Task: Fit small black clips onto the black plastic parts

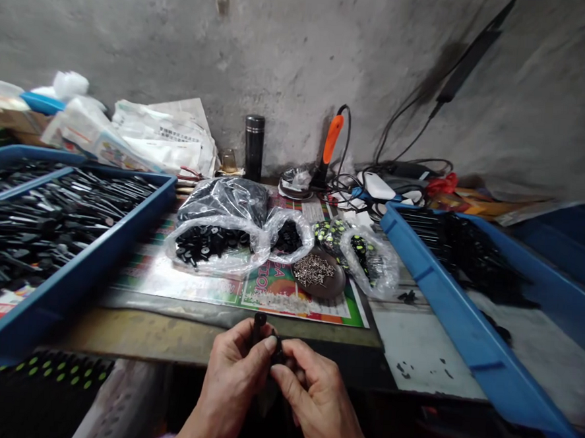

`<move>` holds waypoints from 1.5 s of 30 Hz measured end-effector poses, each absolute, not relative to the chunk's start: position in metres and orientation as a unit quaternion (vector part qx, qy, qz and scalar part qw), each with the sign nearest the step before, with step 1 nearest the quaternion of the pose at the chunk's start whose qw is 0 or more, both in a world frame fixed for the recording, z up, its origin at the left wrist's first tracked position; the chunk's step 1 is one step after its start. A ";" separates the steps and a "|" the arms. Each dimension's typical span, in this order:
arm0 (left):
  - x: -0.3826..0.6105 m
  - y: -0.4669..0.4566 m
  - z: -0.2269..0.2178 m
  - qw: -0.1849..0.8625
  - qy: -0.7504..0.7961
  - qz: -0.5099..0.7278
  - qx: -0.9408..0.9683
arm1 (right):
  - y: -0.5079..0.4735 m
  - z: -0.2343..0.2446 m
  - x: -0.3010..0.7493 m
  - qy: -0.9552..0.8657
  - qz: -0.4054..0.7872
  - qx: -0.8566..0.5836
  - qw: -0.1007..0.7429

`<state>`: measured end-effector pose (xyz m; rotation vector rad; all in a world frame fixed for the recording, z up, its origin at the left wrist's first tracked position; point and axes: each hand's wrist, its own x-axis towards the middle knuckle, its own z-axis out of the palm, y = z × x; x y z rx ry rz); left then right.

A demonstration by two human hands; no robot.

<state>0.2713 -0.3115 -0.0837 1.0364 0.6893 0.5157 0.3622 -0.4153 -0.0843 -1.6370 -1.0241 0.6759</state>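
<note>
Black plastic piece point(259, 328) pinched between curled left hand point(230, 382) and right hand point(317, 394), its lower end hidden.

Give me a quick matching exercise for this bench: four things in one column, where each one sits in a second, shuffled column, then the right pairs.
Things:
1. black flask
2. dish of silver pins
3. black pieces
4. black part

Places:
A. pinched between the left hand and right hand
B. lying in the left blue tray
C. standing upright by the wall
D. resting on the printed mat

Pairs: 1-C, 2-D, 3-B, 4-A
</note>
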 end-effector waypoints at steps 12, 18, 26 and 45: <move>0.270 -0.308 -0.076 0.786 0.322 0.222 0.479 | -0.416 -0.088 0.368 -0.356 0.374 -0.662 0.543; 0.257 -0.305 -0.080 0.775 0.304 0.194 0.519 | -0.416 -0.089 0.371 -0.321 0.383 -0.656 0.566; 0.251 -0.309 -0.086 0.792 0.283 0.192 0.505 | -0.415 -0.089 0.370 -0.338 0.379 -0.634 0.584; 0.265 -0.314 -0.079 0.788 0.271 0.206 0.513 | -0.417 -0.103 0.369 -0.350 0.334 -0.586 0.650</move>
